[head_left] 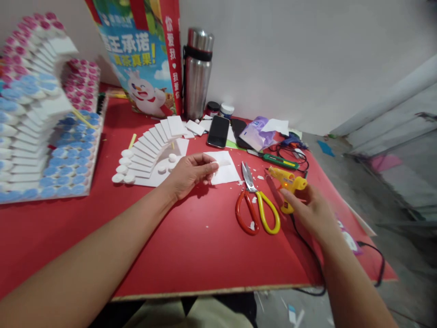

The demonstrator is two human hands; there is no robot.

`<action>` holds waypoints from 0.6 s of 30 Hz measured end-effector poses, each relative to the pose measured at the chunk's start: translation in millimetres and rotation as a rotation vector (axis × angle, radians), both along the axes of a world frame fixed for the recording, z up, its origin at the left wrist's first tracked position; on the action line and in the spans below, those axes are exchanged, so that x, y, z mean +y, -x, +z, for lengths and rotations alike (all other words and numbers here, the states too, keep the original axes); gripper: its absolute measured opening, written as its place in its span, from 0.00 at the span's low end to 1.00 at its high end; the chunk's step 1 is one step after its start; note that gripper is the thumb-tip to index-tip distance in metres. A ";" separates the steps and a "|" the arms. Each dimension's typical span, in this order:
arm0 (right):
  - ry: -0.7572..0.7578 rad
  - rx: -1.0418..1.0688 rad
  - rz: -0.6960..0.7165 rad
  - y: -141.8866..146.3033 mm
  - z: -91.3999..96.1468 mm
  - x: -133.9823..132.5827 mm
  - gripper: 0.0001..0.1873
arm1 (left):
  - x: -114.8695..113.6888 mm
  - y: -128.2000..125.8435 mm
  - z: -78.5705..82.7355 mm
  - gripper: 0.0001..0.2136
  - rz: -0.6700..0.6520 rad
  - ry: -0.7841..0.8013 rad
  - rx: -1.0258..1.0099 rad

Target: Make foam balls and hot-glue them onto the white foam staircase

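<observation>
My left hand (pixel 191 173) rests on the red table (pixel 191 246) with its fingers curled, pinching a small white foam piece (pixel 214 165) at the edge of a white foam sheet (pixel 225 169). To its left lies a fan of white foam steps (pixel 152 143) with small white ovals around it. My right hand (pixel 309 207) reaches to the yellow hot glue gun (pixel 288 184), fingers touching its handle and loosely curved around it. The gun's light glows orange. Red and yellow scissors (pixel 254 205) lie between my hands.
A tall model of white foam with pink and blue caps (pixel 37 114) fills the left. At the back stand a printed bag (pixel 143 59), a steel flask (pixel 197 73), a phone (pixel 218 131), small jars, a green cutter (pixel 280 160) and cables. The table's right edge drops to the floor.
</observation>
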State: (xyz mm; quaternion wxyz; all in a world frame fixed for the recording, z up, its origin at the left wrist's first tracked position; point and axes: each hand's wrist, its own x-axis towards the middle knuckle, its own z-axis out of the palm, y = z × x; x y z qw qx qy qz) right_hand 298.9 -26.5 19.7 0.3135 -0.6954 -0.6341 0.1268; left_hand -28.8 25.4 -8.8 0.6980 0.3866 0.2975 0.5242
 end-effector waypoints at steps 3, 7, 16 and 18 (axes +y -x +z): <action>-0.143 -0.265 -0.084 8.8 30.0 -24.5 0.34 | -0.1 -0.4 -0.5 0.11 -0.014 -0.010 -0.017; -0.437 -0.255 -0.033 56.2 70.5 -44.5 0.20 | -1.6 -2.0 0.9 0.12 -0.025 0.002 -0.050; 0.229 0.984 0.396 142.1 15.0 32.7 0.15 | -2.9 -1.7 4.3 0.12 0.021 0.011 -0.043; 0.210 1.087 0.378 143.6 3.4 33.9 0.12 | -2.6 -1.6 3.3 0.11 0.015 0.003 -0.029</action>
